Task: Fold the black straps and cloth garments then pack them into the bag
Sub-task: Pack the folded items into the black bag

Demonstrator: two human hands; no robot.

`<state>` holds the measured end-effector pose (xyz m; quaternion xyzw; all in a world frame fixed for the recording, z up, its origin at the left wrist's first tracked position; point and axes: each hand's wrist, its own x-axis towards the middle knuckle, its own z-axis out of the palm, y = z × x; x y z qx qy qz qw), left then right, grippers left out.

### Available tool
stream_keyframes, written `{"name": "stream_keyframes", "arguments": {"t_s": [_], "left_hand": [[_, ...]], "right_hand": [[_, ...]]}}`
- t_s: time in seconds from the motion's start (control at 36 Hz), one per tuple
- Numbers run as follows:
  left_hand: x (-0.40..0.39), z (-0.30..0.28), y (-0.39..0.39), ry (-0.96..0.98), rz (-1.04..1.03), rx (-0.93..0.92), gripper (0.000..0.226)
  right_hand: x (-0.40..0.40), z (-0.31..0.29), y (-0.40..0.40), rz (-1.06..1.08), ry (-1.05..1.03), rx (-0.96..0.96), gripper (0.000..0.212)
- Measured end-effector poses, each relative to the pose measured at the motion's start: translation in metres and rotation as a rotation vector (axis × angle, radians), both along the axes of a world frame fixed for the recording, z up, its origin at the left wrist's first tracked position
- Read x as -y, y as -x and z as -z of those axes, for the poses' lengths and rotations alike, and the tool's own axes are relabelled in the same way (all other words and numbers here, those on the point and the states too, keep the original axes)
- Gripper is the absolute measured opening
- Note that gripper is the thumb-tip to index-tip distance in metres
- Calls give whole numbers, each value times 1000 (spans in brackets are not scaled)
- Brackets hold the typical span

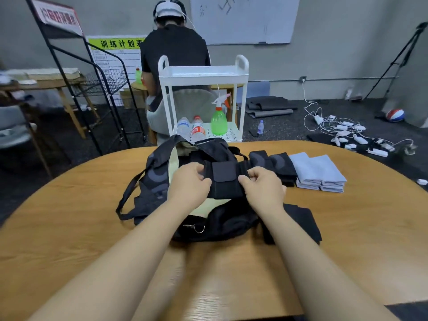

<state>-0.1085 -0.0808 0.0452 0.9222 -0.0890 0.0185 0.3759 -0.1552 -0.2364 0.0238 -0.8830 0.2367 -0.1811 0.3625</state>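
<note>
Two hands, your left hand [188,183] and right hand [262,187], grip one folded black strap [225,181] over the open bag [162,179]; folded black straps [275,166] and blue cloths [320,172] wait unpacked on the counter [347,239].

Folded black strap [225,181] above open black bag [208,225].

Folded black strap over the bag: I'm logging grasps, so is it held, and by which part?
Yes. The folded black strap is held by both ends: left hand and right hand, above the open bag.
</note>
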Motion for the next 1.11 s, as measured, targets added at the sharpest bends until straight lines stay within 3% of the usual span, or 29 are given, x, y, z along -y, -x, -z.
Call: {"name": "stream_keyframes", "arguments": {"t_s": [0.17, 0.39, 0.58, 0.69, 1.11], "left_hand": [[-27, 3, -25, -107, 22, -65, 57], [-35, 14, -37, -362, 107, 41, 30], [-32, 24, -39, -635, 211, 39, 23], [-30, 32, -38, -693, 243, 55, 22], [-30, 33, -31, -835, 310, -103, 23]], "right_hand": [[-26, 1, -31, -54, 89, -109, 37], [-40, 13, -54, -50, 171, -221, 38], [-38, 26, -52, -151, 308, -346, 28], [-37, 27, -48, -179, 395, -411, 17], [-37, 22, -45, -274, 451, -532, 12]]}}
